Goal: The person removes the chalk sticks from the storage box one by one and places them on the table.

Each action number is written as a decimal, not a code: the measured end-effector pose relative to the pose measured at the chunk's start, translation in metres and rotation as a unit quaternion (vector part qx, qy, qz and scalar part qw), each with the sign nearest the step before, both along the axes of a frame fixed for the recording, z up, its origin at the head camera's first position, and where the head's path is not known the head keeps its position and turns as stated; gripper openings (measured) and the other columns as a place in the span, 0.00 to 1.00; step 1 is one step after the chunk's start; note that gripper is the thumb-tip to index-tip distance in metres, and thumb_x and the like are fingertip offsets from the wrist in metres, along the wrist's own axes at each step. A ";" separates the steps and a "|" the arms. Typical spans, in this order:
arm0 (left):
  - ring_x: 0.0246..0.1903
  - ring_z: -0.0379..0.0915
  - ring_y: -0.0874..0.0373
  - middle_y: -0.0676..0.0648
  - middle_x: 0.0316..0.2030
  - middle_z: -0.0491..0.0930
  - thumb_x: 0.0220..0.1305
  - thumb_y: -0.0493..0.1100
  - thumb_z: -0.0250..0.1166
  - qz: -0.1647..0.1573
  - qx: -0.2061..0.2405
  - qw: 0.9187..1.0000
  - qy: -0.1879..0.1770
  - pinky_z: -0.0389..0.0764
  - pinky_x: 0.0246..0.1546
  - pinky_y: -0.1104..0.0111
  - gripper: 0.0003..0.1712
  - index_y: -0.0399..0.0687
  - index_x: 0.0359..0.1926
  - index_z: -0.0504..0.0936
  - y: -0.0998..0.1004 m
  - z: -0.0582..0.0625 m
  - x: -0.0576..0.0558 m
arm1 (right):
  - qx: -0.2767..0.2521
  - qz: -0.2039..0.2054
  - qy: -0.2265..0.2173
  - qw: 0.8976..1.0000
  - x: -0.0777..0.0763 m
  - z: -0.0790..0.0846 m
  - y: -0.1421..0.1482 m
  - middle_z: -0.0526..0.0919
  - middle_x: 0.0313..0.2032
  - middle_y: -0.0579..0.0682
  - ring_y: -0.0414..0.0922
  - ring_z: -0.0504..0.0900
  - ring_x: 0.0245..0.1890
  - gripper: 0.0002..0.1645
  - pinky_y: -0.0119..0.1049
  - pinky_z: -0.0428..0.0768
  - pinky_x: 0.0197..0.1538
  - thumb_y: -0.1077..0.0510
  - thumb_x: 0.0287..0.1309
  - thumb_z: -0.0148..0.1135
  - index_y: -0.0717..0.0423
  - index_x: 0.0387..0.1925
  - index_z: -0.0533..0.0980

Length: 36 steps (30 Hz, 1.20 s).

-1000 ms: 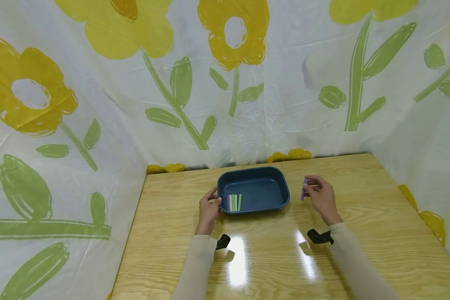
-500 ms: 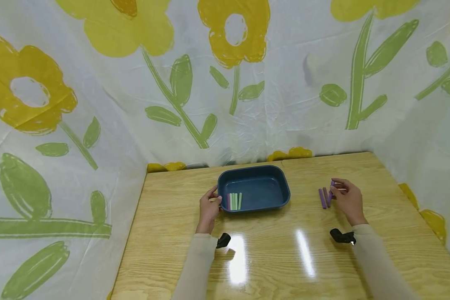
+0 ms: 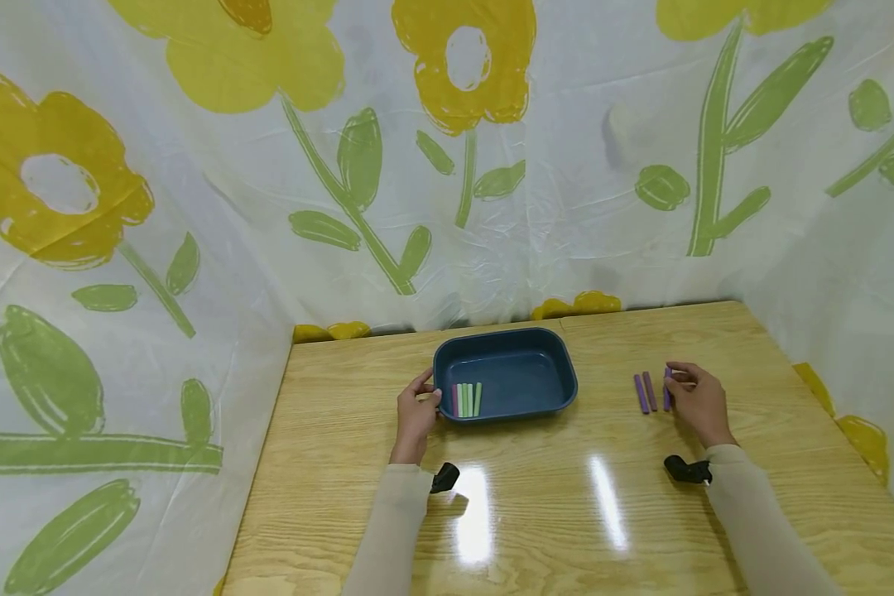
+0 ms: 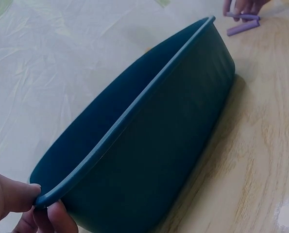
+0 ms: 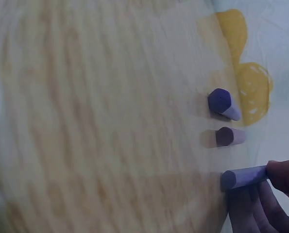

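Observation:
A dark blue rectangular tub (image 3: 507, 412) stands at the back middle of the table. My left hand (image 3: 415, 418) grips its left end, thumb over the rim and fingers beneath it, as the left wrist view shows. Inside, at the left, lie one reddish-purple chalk stick (image 3: 454, 401) and several pale green chalk sticks (image 3: 469, 400). To the right of the tub, my right hand (image 3: 700, 404) pinches a purple chalk stick (image 5: 246, 177) by its far end, low over the table. Left of it lie a purple chalk stick (image 3: 641, 394) and a duller purple chalk stick (image 3: 650, 391), side by side.
The wooden table (image 3: 536, 513) meets a white curtain (image 3: 566, 207) printed with yellow flowers at its back and sides. Both wrists carry a black camera mount (image 3: 687, 470). Two bright light reflections lie on the table in front.
My right hand has moved right with the purple chalk stick, past the two other sticks, and set it down to their right. My left hand stays on the tub.

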State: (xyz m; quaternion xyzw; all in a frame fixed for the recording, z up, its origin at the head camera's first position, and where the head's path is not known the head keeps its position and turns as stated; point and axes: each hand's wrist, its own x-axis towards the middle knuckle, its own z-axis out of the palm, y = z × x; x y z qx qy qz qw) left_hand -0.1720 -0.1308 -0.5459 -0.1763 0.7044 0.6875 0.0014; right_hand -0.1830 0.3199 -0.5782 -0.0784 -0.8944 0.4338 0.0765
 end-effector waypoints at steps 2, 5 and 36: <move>0.27 0.68 0.60 0.41 0.48 0.73 0.76 0.28 0.58 0.000 0.001 1.000 0.000 0.78 0.30 0.68 0.27 0.39 0.72 0.76 0.000 0.000 0.000 | 0.003 0.001 0.004 1.000 0.000 -0.001 0.000 0.81 0.53 0.75 0.62 0.84 0.47 0.21 0.20 0.76 0.32 0.66 0.77 0.57 0.72 0.65 0.75; 0.26 0.68 0.61 0.42 0.47 0.73 0.76 0.28 0.58 0.001 0.003 1.000 0.002 0.78 0.29 0.69 0.27 0.39 0.72 0.76 0.000 0.000 0.000 | 0.008 -0.001 0.006 1.000 0.000 -0.002 -0.001 0.81 0.53 0.75 0.58 0.84 0.45 0.21 0.21 0.76 0.32 0.66 0.76 0.57 0.72 0.65 0.76; 0.25 0.67 0.60 0.43 0.46 0.73 0.75 0.28 0.59 0.005 0.007 1.000 -0.001 0.77 0.28 0.68 0.27 0.39 0.72 0.77 -0.001 -0.002 -0.001 | -0.050 0.060 0.116 0.990 -0.007 0.041 -0.104 0.83 0.51 0.66 0.43 0.81 0.43 0.17 0.15 0.73 0.41 0.68 0.73 0.61 0.68 0.60 0.79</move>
